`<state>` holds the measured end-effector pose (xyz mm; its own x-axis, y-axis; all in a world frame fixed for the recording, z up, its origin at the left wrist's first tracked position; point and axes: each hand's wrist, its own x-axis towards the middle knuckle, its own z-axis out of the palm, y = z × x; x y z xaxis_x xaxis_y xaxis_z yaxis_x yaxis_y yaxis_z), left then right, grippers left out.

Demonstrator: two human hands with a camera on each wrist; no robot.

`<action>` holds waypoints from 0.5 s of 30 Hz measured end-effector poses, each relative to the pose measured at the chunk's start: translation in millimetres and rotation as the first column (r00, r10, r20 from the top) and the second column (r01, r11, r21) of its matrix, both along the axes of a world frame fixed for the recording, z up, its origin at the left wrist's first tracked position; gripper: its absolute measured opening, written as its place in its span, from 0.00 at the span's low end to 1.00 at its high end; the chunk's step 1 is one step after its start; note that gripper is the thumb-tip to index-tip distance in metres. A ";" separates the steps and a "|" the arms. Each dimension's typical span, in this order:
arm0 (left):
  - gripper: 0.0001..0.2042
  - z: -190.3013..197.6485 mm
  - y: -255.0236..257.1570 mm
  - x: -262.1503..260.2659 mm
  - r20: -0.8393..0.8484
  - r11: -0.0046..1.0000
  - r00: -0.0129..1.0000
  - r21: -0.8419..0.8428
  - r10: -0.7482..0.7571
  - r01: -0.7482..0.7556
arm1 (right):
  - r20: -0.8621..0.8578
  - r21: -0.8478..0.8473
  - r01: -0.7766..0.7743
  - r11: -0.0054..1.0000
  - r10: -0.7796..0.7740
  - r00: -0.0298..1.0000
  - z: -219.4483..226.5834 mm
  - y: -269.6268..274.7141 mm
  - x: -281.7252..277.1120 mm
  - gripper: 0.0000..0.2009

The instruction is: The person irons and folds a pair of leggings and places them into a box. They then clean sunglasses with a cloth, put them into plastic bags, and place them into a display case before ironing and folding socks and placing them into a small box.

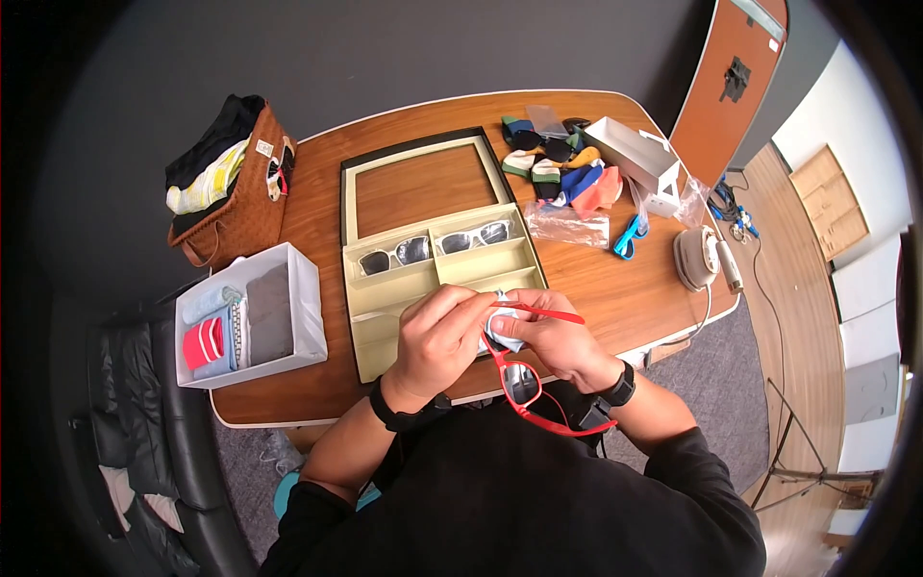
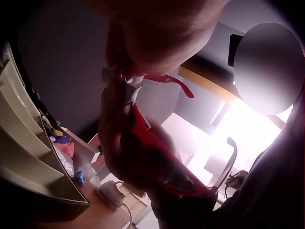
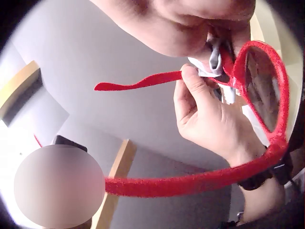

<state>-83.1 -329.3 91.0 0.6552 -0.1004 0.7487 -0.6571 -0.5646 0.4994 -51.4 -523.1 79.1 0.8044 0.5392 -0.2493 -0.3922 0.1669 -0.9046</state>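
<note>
Red sunglasses (image 1: 521,383) (image 2: 167,157) (image 3: 259,90) are held over the table's near edge, temples unfolded, one lens pointing down toward my body. My left hand (image 1: 437,337) (image 3: 205,114) pinches a pale cloth (image 1: 502,327) (image 3: 215,59) (image 2: 128,90) against the upper lens and frame. My right hand (image 1: 558,338) (image 2: 126,143) grips the frame from the other side, its fingers curled round it and partly over the cloth. Just beyond the hands lies an open beige organizer box (image 1: 380,298). Two white-framed sunglasses (image 1: 394,255) (image 1: 476,236) lie in its far compartments.
The box's framed lid (image 1: 423,183) lies open behind it. A white bin (image 1: 310,298) of folded cloths and a woven basket (image 1: 236,207) of clothes stand at left. At the back right are assorted glasses and pouches (image 1: 562,168), a white box (image 1: 635,154), blue glasses (image 1: 628,237) and a white device (image 1: 697,258).
</note>
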 end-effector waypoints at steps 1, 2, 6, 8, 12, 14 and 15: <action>0.09 0.8 0.5 0.0 0.009 1.000 1.000 0.014 -0.006 0.006 | -0.001 0.000 0.000 1.000 0.000 1.000 -1.0 -0.2 0.1 0.08; 0.10 1.7 0.9 -0.1 0.018 1.000 1.000 0.029 -0.013 0.012 | -0.010 0.005 -0.006 1.000 0.006 1.000 -1.8 -0.2 0.2 0.08; 0.11 4.9 -0.9 -2.3 0.055 0.997 0.998 0.074 -0.031 0.026 | 0.014 -0.137 -0.018 0.990 0.020 1.000 6.8 3.6 -5.9 0.09; 0.12 4.1 0.4 -1.7 0.060 0.998 0.998 0.064 -0.019 0.015 | -0.001 -0.142 -0.026 0.989 0.026 1.000 14.2 3.2 -9.9 0.09; 0.13 6.4 2.9 -1.7 0.079 0.996 0.997 0.092 -0.017 0.010 | -0.023 -0.134 -0.051 0.990 0.048 0.999 16.1 0.7 -13.0 0.09; 0.13 8.5 2.0 -3.0 0.104 0.994 0.994 0.110 -0.034 0.023 | -0.008 -0.135 -0.063 0.989 0.063 0.998 22.2 -3.6 -12.2 0.08; 0.13 9.6 1.1 -3.8 0.104 0.994 0.994 0.110 -0.036 0.024 | -0.062 -0.145 -0.113 0.983 0.104 0.993 30.7 -7.8 -10.4 0.08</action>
